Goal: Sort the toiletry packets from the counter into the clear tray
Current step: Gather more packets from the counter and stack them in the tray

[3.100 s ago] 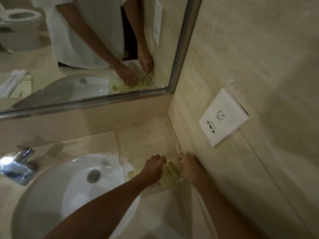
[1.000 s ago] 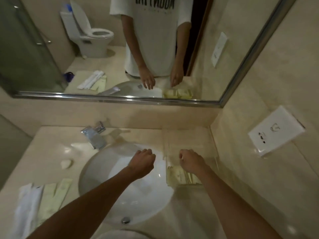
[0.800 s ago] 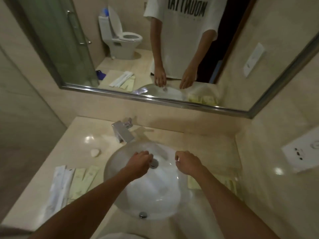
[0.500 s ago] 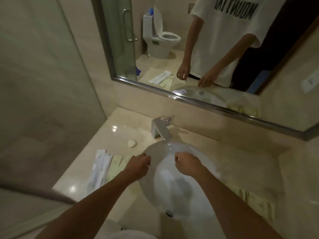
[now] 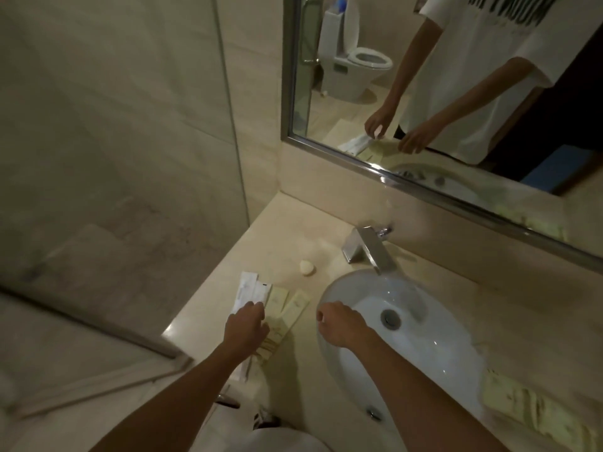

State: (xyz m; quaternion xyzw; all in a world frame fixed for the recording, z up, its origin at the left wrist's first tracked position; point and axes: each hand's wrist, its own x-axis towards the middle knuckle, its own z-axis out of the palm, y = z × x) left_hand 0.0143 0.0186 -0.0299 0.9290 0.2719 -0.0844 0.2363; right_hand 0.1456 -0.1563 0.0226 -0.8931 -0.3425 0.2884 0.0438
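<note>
My left hand point(image 5: 246, 327) lay on the row of flat toiletry packets point(image 5: 261, 296), two white sachets on the left and pale yellow-green ones to their right, set side by side on the beige stone counter point(image 5: 284, 252) left of the white oval basin point(image 5: 434, 347). The fingertips point(image 5: 256, 306) touched the near part of the white sachets. The fingers were curled downward, but I could not tell whether they had closed on a packet or merely rested on it. My right hand point(image 5: 339, 326) hung over the left rim of the basin, loosely curled and holding nothing that I could see.

Further yellow-green packets point(image 5: 535, 409) lay blurred at the lower right, past the basin; the clear tray could not be made out around them.

I judged the step in hand to be the pickup of the next packets from the left group. The next move called for pinching thin, flat sachets off a smooth surface, probably by sliding one to an edge or lifting a corner, then carrying them across the basin to the right. A small pale soap bar point(image 5: 307, 267) sat beyond the row, apart from it.
</note>
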